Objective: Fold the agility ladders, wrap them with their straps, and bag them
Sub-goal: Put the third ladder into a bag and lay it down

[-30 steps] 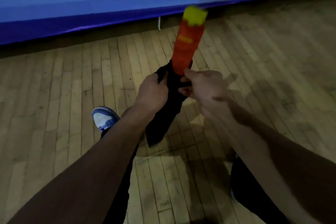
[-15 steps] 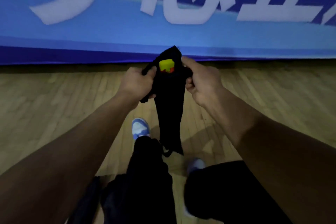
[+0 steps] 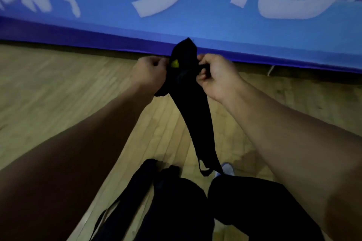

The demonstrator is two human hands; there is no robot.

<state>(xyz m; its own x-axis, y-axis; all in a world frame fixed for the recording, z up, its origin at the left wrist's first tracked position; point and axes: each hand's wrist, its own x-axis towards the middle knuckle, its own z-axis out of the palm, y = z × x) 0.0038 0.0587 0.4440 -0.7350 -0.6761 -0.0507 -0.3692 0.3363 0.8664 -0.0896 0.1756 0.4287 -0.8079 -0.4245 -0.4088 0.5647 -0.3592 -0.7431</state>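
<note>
A long black bag (image 3: 195, 115) hangs in front of me, mouth up, its lower end with a strap loop dangling near my legs. Only a small yellow tip of the folded agility ladder (image 3: 175, 63) shows at the bag's mouth; the rest is hidden inside. My left hand (image 3: 150, 72) grips the left side of the bag's mouth. My right hand (image 3: 216, 76) pinches the right side, apparently on a black cord. A second black bag (image 3: 127, 197) with a strap lies on the floor by my left leg.
Wooden gym floor (image 3: 58, 88) stretches around me. A blue padded wall banner (image 3: 195, 21) with white lettering stands close ahead. My dark trouser legs (image 3: 244, 205) fill the bottom, with a light shoe tip (image 3: 227, 168) showing below the hanging bag.
The orange and yellow ladder, sticking far out of the bag a second ago, has sunk inside until only a yellow tip shows. Both hands raised the bag's mouth; the view swung.
</note>
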